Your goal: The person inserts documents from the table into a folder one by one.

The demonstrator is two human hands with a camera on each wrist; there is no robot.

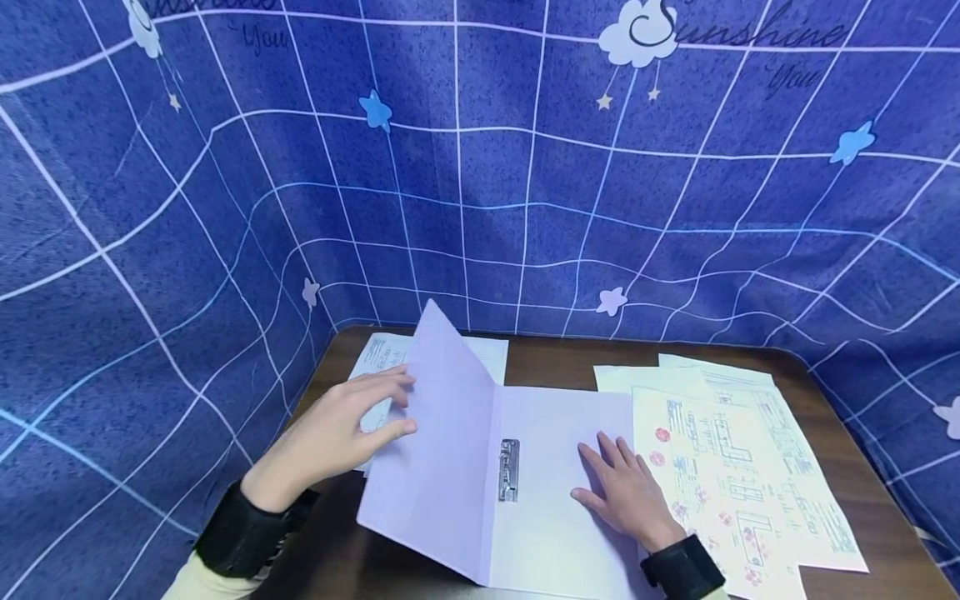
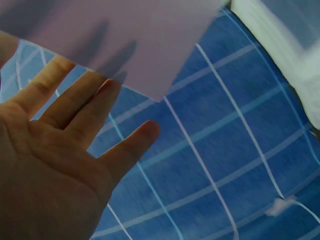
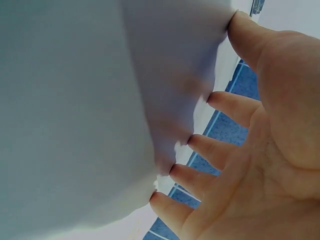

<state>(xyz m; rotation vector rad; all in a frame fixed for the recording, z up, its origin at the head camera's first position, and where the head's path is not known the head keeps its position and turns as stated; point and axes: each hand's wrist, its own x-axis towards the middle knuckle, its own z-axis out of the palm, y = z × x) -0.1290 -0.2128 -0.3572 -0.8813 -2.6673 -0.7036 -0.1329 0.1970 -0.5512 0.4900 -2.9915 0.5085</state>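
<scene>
My right hand [image 1: 626, 496] lies with its fingers spread, tips touching the inside of a pale lilac, rectangular board folder [image 1: 480, 467], gripping nothing. My left hand [image 1: 341, 425] has its fingers loosely extended at the free edge of the flat lilac cover [image 1: 438, 442] (whether every fingertip touches, I cannot tell). The folder sits before me on a dark brown wooden table [image 1: 555, 362], right panel down, cover tilted up from the spine. I judge it light and fairly stiff, bending mostly at the creases, and smooth enough to slide. The cover's outer edge seems the best hold, thumb inside and fingers behind; the small silvery metal clip [image 1: 508, 471] near the spine could snag a fingertip. Farther out, thin white printed paper sheets [image 1: 705, 492] overlap at my right and would crease easily; other white paper sheets [image 1: 487, 354] lie partly hidden behind the cover.
</scene>
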